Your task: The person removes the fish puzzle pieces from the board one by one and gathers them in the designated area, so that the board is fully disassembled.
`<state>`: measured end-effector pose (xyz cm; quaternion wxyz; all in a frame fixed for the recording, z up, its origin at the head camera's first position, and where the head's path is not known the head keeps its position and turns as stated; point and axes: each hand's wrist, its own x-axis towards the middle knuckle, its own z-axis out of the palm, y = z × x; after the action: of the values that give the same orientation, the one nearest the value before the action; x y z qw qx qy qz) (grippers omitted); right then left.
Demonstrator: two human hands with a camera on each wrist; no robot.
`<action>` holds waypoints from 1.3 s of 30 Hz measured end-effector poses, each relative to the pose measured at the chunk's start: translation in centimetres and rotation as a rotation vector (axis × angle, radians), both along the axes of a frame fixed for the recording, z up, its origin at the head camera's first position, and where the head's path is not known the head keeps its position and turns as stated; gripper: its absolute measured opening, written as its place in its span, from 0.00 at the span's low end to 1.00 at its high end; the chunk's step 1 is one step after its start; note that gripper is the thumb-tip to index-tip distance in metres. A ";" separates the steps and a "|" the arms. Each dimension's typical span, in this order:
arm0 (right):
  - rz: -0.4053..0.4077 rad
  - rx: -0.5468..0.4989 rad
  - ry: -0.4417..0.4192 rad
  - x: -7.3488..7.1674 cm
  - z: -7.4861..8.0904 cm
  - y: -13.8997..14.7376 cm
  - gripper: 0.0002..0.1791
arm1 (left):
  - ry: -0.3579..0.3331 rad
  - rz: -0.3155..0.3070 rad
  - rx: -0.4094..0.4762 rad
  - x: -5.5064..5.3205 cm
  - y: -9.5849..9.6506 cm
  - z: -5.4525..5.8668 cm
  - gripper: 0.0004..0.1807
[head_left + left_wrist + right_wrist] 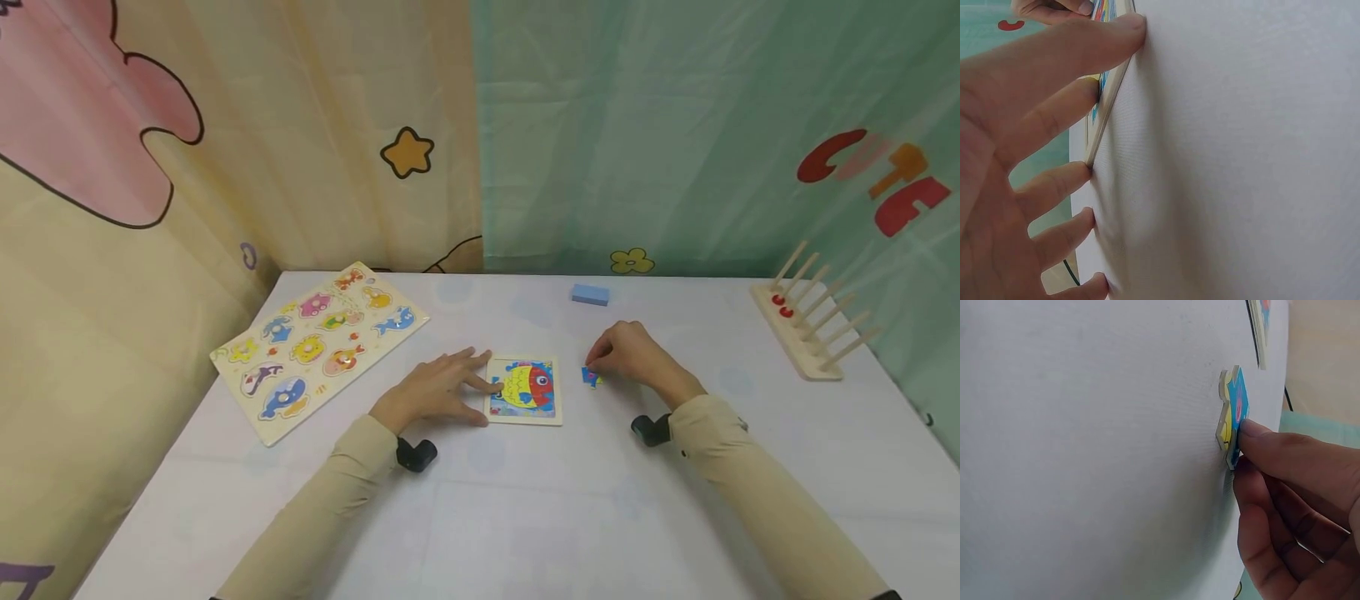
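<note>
A small square fish jigsaw puzzle (531, 387) in a pale wooden frame lies flat on the table. My left hand (438, 387) rests at its left side with the fingers spread. In the left wrist view, the thumb (1119, 34) touches the frame's edge, and one finger reaches onto the picture. To the right of the frame, my right hand (632, 354) pinches a blue puzzle piece (589, 377) between thumb and fingers. In the right wrist view this puzzle piece (1238, 403) also shows yellow parts and is close to the tabletop; whether it touches cannot be told.
A large sea-animal peg puzzle board (318, 354) lies at the left. Behind the right hand sits a blue block (590, 295). At the far right stands a wooden rack (806, 342) with several pegs and red beads. Curtains (630, 133) hang along the table's back edge.
</note>
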<state>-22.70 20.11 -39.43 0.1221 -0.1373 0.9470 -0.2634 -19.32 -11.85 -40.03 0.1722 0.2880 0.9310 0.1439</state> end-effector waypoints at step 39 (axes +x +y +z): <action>0.273 -0.177 -0.078 -0.5 -1.1 -8.2 0.17 | 0.024 0.008 -0.035 0.0 0.1 0.1 0.30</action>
<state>-23.20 11.93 -40.49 0.1807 -0.2646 0.8872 -0.3320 -19.29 -11.77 -39.93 0.1655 0.2832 0.9364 0.1249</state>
